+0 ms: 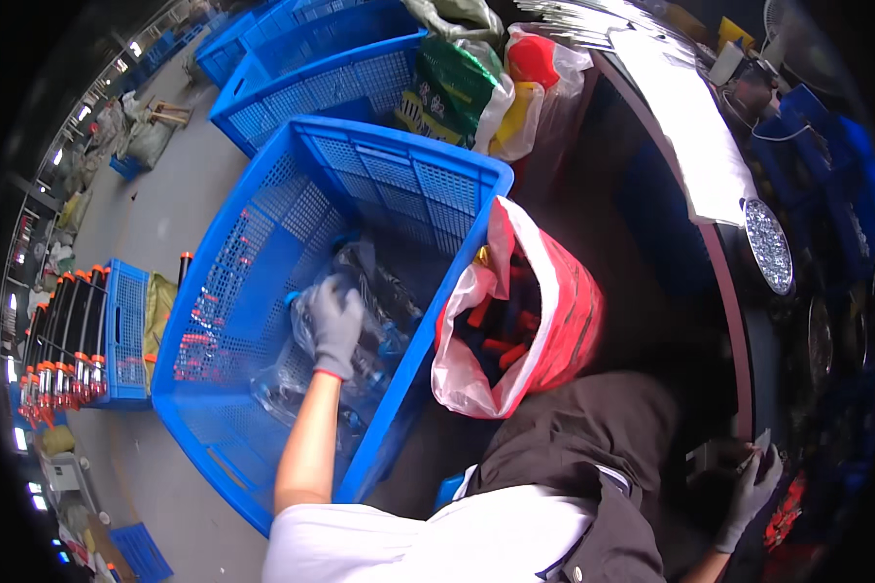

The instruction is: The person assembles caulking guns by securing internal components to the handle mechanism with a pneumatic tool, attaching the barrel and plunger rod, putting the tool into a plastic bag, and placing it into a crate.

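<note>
My left hand point(337, 325), in a grey glove with a red cuff, reaches down into a large blue plastic crate point(306, 141). Its bent fingers are closed on a clear plastic bag point(301, 325) among several bagged dark parts with blue ends point(389, 340) on the crate's floor. What lies inside that bag is partly hidden by the hand. Far to the right, my right hand point(752, 491), also gloved in grey, is at the bench edge. Its fingertips pinch a small pale piece point(763, 442), too small to name.
A red and white sack point(564, 311) holding orange and dark pieces stands against the crate's right side. More blue crates point(321, 68) and filled sacks point(457, 92) are beyond. Black tubes with orange ends point(73, 330) stand at left. A lamp point(768, 246) overhangs the bench.
</note>
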### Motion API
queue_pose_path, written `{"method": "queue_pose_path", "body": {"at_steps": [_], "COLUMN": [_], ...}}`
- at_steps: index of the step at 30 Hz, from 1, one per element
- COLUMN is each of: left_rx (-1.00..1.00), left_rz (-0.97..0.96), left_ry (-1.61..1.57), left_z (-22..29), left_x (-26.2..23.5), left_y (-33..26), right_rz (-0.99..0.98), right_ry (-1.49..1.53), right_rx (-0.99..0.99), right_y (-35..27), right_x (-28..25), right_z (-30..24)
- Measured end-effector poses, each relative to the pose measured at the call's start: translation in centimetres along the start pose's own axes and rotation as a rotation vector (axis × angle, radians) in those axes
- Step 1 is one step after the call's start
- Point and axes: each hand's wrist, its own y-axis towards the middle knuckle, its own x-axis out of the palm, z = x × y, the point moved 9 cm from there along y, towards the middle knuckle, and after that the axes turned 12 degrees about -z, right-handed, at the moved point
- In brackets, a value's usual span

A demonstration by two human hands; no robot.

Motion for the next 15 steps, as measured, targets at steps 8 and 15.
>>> {"method": "queue_pose_path", "body": {"at_steps": [8, 15], "left_rx": [0.842, 0.813], "left_rz": [-0.71, -0.627], "left_ry": [0.423, 0.348], "left_z": [19.8, 29.2], "left_x": [16.9, 16.9], "left_y": [-6.5, -7.8], "right_rz": [-0.001, 0.066], "right_ry": [0.093, 0.186], "right_rx": [-0.028, -0.093], "right_y": [0.5, -0.5], "right_x": [1.7, -0.3], "right_z": [-0.5, -4.4]}}
